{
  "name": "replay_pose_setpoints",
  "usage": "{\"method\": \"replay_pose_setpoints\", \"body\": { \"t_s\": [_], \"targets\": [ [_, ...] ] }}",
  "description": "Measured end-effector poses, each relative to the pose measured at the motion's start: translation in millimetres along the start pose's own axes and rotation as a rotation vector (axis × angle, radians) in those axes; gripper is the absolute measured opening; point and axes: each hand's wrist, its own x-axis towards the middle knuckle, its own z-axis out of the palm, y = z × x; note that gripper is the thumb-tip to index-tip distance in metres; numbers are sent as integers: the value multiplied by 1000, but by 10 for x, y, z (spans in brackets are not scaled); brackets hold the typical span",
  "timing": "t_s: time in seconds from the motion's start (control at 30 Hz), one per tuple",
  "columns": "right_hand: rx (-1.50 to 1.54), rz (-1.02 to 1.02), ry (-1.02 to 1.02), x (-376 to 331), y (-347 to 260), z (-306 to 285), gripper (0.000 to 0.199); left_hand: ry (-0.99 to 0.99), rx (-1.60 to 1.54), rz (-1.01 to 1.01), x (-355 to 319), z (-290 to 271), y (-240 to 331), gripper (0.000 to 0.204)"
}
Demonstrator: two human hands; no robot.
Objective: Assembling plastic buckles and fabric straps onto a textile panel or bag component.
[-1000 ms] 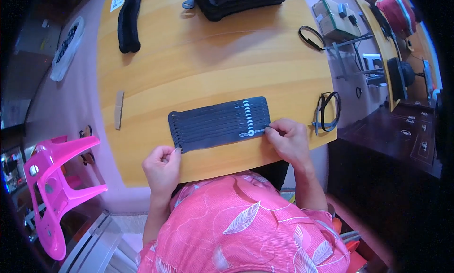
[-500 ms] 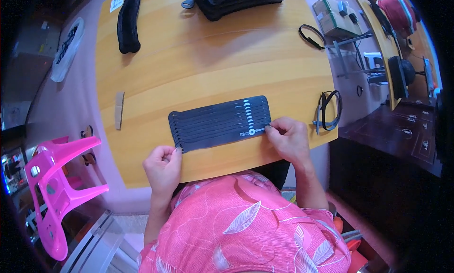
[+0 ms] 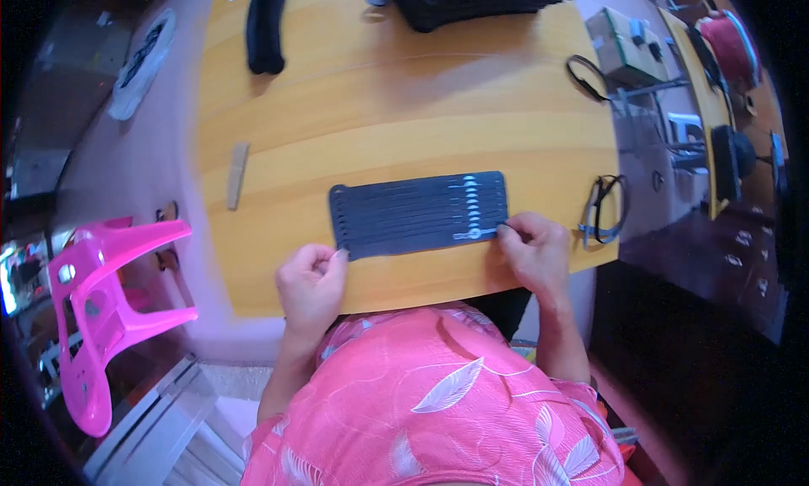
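Note:
A set of dark storage straps [image 3: 404, 212] lies overlapped in a fanned row near the table's front edge, with rounded ends and white print toward the right. My left hand [image 3: 312, 285] pinches the lower left corner of the row, at the end of the nearest strap. At the lower right corner, the thumb and fingers of my right hand [image 3: 537, 248] are closed on that strap's other end. Both forearms come in from below.
On the wooden table [image 3: 379, 132] are a black strap bundle [image 3: 266, 27], a thick black stack [image 3: 480, 2], a cardboard strip [image 3: 238, 176] and black strap loops [image 3: 608, 210] by the right edge. A pink stool [image 3: 97, 275] stands left, dark drawers [image 3: 699, 259] right.
The whole view has shifted, so the table and its things appear farther right and mostly slightly higher. Both hands keep their pinch at the two ends of the nearest strap.

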Motion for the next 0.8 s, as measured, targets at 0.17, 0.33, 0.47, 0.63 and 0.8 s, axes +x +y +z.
{"method": "replay_pose_setpoints", "body": {
  "t_s": [0.17,0.33,0.47,0.63,0.8],
  "targets": [
    [13,59,5,-22,-60,-64,15,-27,19,8,9,48,64,11],
    [24,64,-14,0,-51,-46,15,-27,14,1,8,36,66,11],
    [32,25,31,-24,-46,-39,15,-32,30,7,16,45,81,11],
    [-30,-70,36,-10,19,10,14,-24,15,-15,22,26,-11,11],
    [-113,-100,78,-31,-42,26,13,-101,98,-19,87,-47,102,12]
  ]
}}
